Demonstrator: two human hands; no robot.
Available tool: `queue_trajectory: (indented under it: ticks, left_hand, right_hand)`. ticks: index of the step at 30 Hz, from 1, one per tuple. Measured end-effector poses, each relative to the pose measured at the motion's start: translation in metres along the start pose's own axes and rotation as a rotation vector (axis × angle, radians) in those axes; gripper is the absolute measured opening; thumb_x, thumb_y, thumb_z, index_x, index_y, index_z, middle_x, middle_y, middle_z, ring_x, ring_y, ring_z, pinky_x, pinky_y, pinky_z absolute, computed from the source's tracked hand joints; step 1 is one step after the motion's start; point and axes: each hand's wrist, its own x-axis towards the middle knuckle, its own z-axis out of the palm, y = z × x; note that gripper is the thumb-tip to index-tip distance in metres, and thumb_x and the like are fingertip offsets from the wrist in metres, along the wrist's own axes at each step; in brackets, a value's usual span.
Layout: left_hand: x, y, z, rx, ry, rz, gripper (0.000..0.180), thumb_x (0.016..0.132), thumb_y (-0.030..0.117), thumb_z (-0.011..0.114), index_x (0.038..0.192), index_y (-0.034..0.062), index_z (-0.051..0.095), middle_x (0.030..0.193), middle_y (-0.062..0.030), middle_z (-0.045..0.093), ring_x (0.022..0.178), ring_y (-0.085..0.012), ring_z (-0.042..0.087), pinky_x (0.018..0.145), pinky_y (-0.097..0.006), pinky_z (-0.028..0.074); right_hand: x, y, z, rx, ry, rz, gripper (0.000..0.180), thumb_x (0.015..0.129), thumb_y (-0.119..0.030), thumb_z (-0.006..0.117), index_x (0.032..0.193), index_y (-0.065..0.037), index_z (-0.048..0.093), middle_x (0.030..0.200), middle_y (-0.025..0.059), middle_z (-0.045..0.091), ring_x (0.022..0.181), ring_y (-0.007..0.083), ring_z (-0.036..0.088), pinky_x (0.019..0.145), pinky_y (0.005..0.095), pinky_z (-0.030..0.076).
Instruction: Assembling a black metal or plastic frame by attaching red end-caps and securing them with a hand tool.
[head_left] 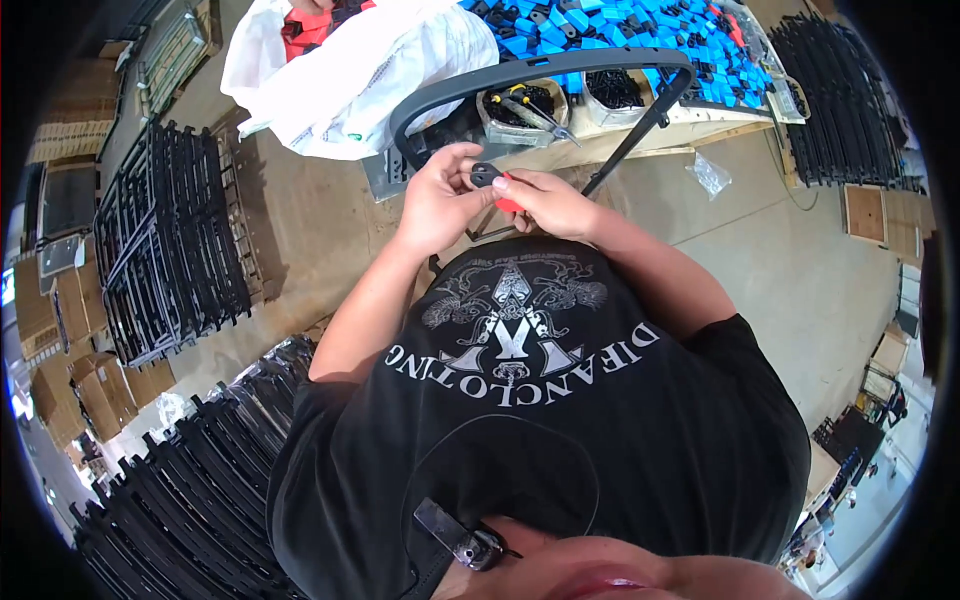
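In front of my chest, both hands meet at a small two-coloured plastic part. Its black rounded end (484, 174) has small holes and sits at the fingertips of my left hand (437, 203), which is closed on it. My right hand (555, 208) pinches the red piece (509, 203), thumb on top; the fingers cover much of it. Whether the black and red pieces are joined cannot be made out. Around and beyond my hands stands a black tubular frame (540, 68), its curved bar crossing over the table edge.
Blue plastic parts (600, 30) heap on the table (690, 128). Tubs (612, 112) hold small black pieces; a yellow-and-black-handled tool (530, 108) lies on one. A white sack (350, 85) holds red parts, another person's hand (312, 4) beside it. Black frames (175, 240) stack at left.
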Motion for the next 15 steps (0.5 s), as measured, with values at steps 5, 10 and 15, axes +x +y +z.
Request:
queue_trajectory:
  ticks: [5,10,15]
  left_hand:
    - [-0.009,-0.022,0.017,-0.104,0.095,-0.291,0.032,0.097,0.016,0.066,0.123,0.0016,0.056,0.097,-0.0041,0.066,0.08,-0.0104,0.063,0.068,-0.026,0.053]
    - [0.009,-0.033,0.039,-0.417,0.269,-0.465,0.021,0.1,0.023,0.062,0.107,0.0039,0.058,0.083,-0.0071,0.066,0.071,-0.0185,0.066,0.066,-0.032,0.055]
    - [0.023,-0.035,0.069,-0.367,0.219,-0.535,0.025,0.096,0.023,0.066,0.103,0.0037,0.052,0.079,-0.009,0.062,0.065,-0.0207,0.062,0.062,-0.034,0.054]
  right_hand:
    - [0.004,0.014,-0.001,-0.188,0.058,-0.276,0.041,0.107,-0.032,0.048,0.13,0.001,0.053,0.102,0.0042,0.063,0.083,0.0102,0.06,0.073,0.0276,0.05]
    - [-0.016,-0.018,-0.065,-0.464,0.153,-0.322,0.031,0.1,-0.026,0.062,0.121,-0.004,0.065,0.1,0.0032,0.069,0.092,0.0097,0.06,0.082,0.0304,0.05]
    - [0.023,0.035,-0.222,-0.85,0.944,-0.251,0.037,0.089,-0.026,0.062,0.116,-0.001,0.065,0.11,0.0231,0.068,0.106,0.0379,0.066,0.094,0.0449,0.053]
